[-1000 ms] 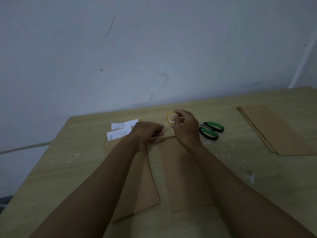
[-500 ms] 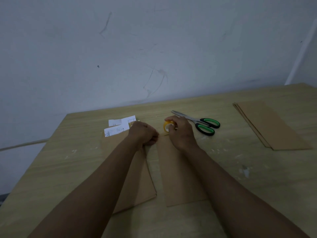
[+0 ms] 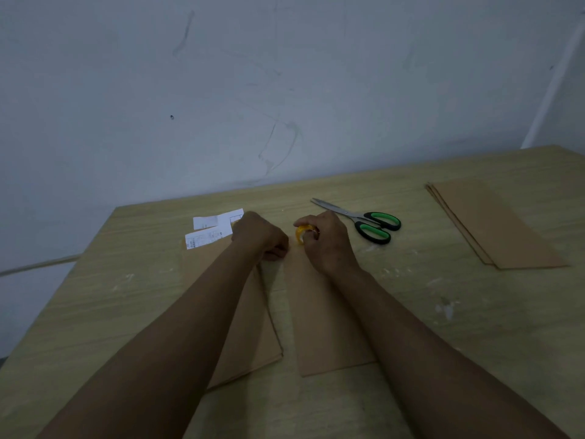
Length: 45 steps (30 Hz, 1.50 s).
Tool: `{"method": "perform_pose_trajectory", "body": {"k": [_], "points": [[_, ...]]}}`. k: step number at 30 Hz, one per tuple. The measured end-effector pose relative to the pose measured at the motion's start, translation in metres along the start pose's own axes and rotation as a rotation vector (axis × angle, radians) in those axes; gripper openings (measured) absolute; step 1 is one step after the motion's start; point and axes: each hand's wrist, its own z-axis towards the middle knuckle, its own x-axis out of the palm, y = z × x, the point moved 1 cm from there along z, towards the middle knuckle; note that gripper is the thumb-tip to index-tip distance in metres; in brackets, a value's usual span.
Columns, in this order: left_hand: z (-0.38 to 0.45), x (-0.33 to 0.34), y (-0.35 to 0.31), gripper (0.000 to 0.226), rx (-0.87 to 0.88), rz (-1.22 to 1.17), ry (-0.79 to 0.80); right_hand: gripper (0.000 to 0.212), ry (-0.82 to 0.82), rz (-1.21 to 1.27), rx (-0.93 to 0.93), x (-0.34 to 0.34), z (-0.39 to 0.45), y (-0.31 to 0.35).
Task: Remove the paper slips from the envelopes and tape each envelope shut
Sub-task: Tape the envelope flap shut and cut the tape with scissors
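Envelope (image 3: 329,318), brown, lies flat on the wooden table (image 3: 443,327) under the person's right forearm, long axis running away from the camera, its far end at the hands; a second brown envelope (image 3: 250,337) lies just beside it on the left, partly hidden by the left forearm, near ends slightly apart; right hand (image 3: 326,242) grips a small yellow roll of tape (image 3: 300,234) with fingers curled round it, at the far end of the first envelope; left hand (image 3: 258,236) is clenched low at the far end of the envelopes, fingertips tucked under; whether it pinches a tape end or a flap cannot be told, the light being dim; two white paper slips (image 3: 210,231) with printed lines lie on the table just beyond and left of the left hand, one overlapping the other; scissors (image 3: 364,223) with green and black handles lie closed to the right of the right hand, blades pointing left and away; a stack of brown envelopes (image 3: 493,226) rests well apart at the right side of the table; a pale scuffed wall (image 3: 285,90) stands behind the table.
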Motion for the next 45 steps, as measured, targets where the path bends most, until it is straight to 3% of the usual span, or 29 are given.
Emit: {"method": "perform_pose_trajectory", "body": {"k": [15, 19, 21, 25, 28, 40, 45], "points": [[0.003, 0.003, -0.013, 0.017, 0.101, 0.350, -0.061, 0.039, 0.038, -0.049, -0.041, -0.002, -0.002, 0.002], [0.009, 0.001, -0.010, 0.035, 0.125, 0.380, -0.058, 0.039, 0.035, -0.047, -0.043, -0.003, -0.002, 0.001], [0.014, 0.001, -0.004, 0.047, 0.205, 0.465, -0.092, 0.039, 0.023, -0.041, -0.044, -0.002, -0.002, 0.001], [0.002, 0.012, 0.015, 0.013, 0.558, 0.579, -0.212, 0.040, 0.011, -0.040, -0.048, -0.001, -0.001, 0.002], [-0.009, 0.023, 0.032, 0.019, 0.741, 0.656, -0.210, 0.042, 0.011, -0.052, -0.054, -0.002, -0.001, 0.002], [-0.026, 0.042, 0.065, 0.039, 0.906, 0.746, -0.354, 0.040, 0.013, -0.054, -0.006, 0.000, 0.000, 0.002], [-0.027, 0.040, 0.065, 0.041, 0.899, 0.798, -0.355, 0.038, -0.108, -0.069, -0.020, -0.015, -0.002, -0.008]]}}
